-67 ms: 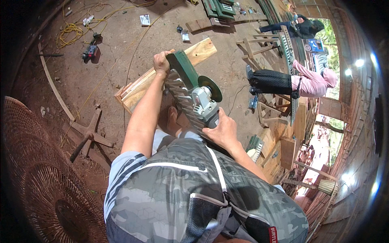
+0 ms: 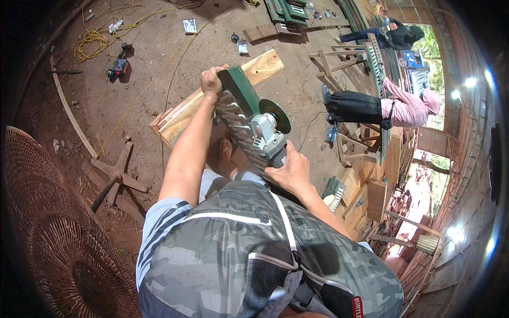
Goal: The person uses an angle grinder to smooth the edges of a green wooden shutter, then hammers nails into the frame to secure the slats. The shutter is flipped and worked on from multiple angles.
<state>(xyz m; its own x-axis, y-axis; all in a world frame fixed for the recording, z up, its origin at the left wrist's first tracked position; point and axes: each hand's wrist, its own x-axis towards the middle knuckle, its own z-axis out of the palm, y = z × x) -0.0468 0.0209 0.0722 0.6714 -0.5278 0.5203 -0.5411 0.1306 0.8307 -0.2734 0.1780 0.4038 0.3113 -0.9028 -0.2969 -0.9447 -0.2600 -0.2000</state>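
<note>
My right hand [image 2: 292,170] is wrapped round the dark body of an angle grinder [image 2: 266,132] with a grey metal head. Its round disc [image 2: 277,115] lies against or just over the right edge of a long green piece [image 2: 238,90] with a row of pale slats along its left side. My left hand [image 2: 211,83] grips the far left end of that green piece. Under the far end, a light wooden plank [image 2: 263,66] lies slantwise. The near end of the green piece is hidden by my right hand and body.
A rusty round fan grille [image 2: 69,228] and a star-shaped metal base [image 2: 121,174] stand at left. A power tool [image 2: 119,69] and yellow cord [image 2: 93,45] lie on the floor at far left. Two people work at right beside wooden trestles [image 2: 339,63]; one wears pink [image 2: 405,108].
</note>
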